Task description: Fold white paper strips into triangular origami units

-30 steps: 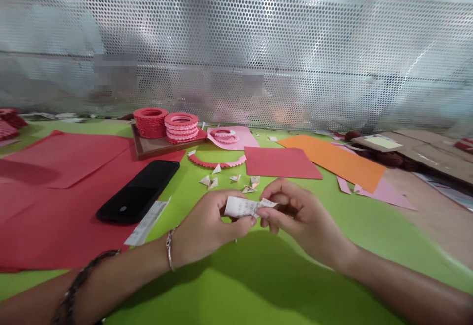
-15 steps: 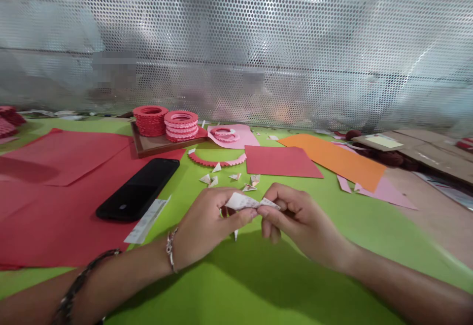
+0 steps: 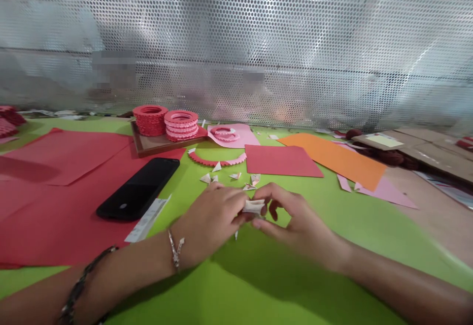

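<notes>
A small folded piece of printed white paper is held above the green tabletop. My left hand grips its left end, with the back of the hand turned up and the fingertips partly hidden. At the other end, the curled fingers and thumb of my right hand close around the paper. Just beyond my hands lie several small folded paper triangles. Behind these is a red and pink toothed paper ring piece. A printed paper strip rests to the left of my left wrist.
A black phone lies on red paper sheets at left. Stacked toothed rings stand on a brown tray. Red card, orange paper and cardboard are farther right. A perforated metal panel runs along the back.
My left hand has rolled over, its back now facing up. The paper has turned and looks shorter and more compact, and my right index finger has arched around its end.
</notes>
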Tool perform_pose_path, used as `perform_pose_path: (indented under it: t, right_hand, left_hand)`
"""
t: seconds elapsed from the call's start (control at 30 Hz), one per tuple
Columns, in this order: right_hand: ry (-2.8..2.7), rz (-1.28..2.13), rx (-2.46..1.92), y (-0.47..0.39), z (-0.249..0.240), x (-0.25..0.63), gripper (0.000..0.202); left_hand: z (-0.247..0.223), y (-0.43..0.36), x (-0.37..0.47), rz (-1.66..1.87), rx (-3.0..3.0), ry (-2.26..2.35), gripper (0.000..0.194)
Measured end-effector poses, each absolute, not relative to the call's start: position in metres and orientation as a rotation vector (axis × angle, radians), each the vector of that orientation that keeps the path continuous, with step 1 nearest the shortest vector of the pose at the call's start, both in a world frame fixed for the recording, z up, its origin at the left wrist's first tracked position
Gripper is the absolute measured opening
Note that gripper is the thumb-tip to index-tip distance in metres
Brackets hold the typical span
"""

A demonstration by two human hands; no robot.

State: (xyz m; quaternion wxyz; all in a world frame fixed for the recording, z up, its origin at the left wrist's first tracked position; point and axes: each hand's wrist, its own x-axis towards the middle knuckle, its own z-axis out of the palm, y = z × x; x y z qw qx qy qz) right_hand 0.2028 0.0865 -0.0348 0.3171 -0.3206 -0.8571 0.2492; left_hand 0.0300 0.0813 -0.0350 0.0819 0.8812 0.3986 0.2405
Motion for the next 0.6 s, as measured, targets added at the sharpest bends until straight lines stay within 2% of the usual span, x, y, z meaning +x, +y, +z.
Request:
perform_pose_path:
  t: [0.07,0.23,0.33,0.43,0.6]
  right_hand:
    - [-2.198,0.702,-0.847,0.086,-0.035,0.203,0.001]
    - [-1.81,1.141,-0.754,0.082,-0.031,0.199,0.011]
    - [-1.751,1.194,-0.742,0.08,-0.029,0.198,0.01]
    - [-1.885,0.892,-0.756,0.08,-0.028,0.201,0.004]
    - [-2.207,0.155,-0.455,0.086,-0.029,0.209,0.013]
  left_hand:
    - [-0.036,0.081,0.031,0.675,2.652,1.131,0.014]
    - [-0.032,0.078,0.03,0.83,2.389,1.098,0.015]
    - [-0.028,0.077,0.031,0.896,2.126,1.08,0.013]
    - [-0.028,0.077,0.032,0.926,1.91,1.05,0.015]
    - [-0.029,0.08,0.032,0.941,1.726,0.95,0.02]
